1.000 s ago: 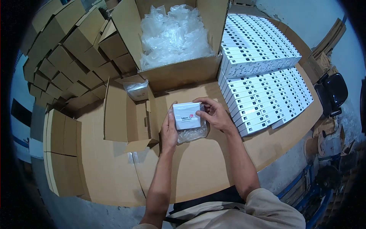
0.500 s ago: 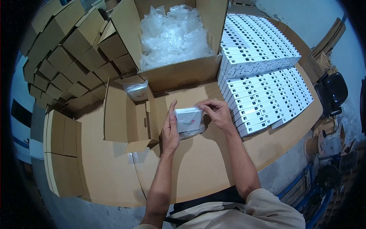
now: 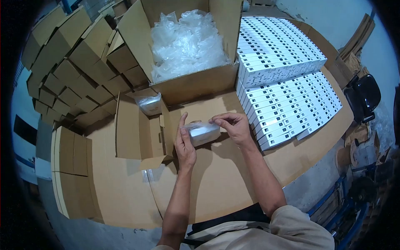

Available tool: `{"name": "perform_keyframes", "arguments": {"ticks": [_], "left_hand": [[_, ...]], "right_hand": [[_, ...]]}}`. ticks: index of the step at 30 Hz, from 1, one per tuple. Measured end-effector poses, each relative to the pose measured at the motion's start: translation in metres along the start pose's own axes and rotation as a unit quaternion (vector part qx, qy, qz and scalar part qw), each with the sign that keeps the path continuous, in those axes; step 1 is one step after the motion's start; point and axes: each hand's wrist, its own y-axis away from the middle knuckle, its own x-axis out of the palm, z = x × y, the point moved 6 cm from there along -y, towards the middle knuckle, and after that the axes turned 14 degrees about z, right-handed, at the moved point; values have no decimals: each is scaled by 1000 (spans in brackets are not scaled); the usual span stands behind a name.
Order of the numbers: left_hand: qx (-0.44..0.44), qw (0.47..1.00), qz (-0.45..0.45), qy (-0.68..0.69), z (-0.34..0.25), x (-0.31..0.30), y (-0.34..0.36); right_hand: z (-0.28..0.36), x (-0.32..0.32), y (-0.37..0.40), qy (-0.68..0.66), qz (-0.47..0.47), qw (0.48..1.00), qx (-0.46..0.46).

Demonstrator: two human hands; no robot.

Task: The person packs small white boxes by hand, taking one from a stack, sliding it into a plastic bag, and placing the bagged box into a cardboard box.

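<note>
A small white box (image 3: 206, 136) in a clear plastic bag (image 3: 196, 125) is held tilted above the cardboard-covered table. My left hand (image 3: 186, 146) grips its left side, thumb toward me and fingers behind. With thumb and forefinger pinched at the upper right, my right hand (image 3: 235, 128) has hold of the bag's edge. Left of my hands stands an open brown carton (image 3: 132, 132), in which another bagged white box (image 3: 150, 105) sits at the far end.
A large carton (image 3: 198, 82) full of clear plastic bags (image 3: 187, 46) stands at the back. White boxes (image 3: 291, 108) are lined up in rows to the right. Brown cartons (image 3: 71, 81) are stacked at the left, with more cartons (image 3: 73, 171) near the left table edge.
The bagged box has tipped, so its printed top face no longer shows and its side faces me. Both hands keep hold, the right one slightly shifted left.
</note>
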Motion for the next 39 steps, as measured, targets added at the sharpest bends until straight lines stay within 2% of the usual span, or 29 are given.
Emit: {"name": "perform_keyframes", "arguments": {"ticks": [5, 9, 12, 15, 17, 18, 21, 26, 32, 36, 39], "left_hand": [[-17, 996, -28, 80, 17, 3, -11], [-18, 990, -3, 142, 34, 0, -21], [-22, 989, 20, 146, 39, -9, -28], [5, 990, 33, 134, 30, -11, -28], [40, 994, 36, 100, 31, -9, -27], [12, 993, 35, 108, 35, -10, -26], [-46, 991, 36, 120, 47, -12, -23], [-74, 988, 36, 129, 46, -12, -20], [-26, 989, 63, 134, 38, -10, -25], [-16, 995, 56, 80, 33, -12, -26], [-10, 996, 37, 76, 34, -12, -25]], "right_hand": [[-14, 2, -3, -47, -5, 999, -1], [0, 10, -5, -80, -9, 997, 1], [-16, 3, -5, 28, 27, 998, 42], [-27, -5, -3, 48, 26, 990, 127], [-26, -3, -4, 38, 28, 994, 104], [-24, -2, -4, 32, 29, 995, 92], [-25, -5, -3, 65, 34, 985, 157], [-20, -1, -3, 79, 22, 989, 125], [-18, -3, -4, 107, 34, 988, 109], [-18, -4, -3, 129, 29, 984, 123], [-10, -3, -3, 168, 22, 981, 92]]}}
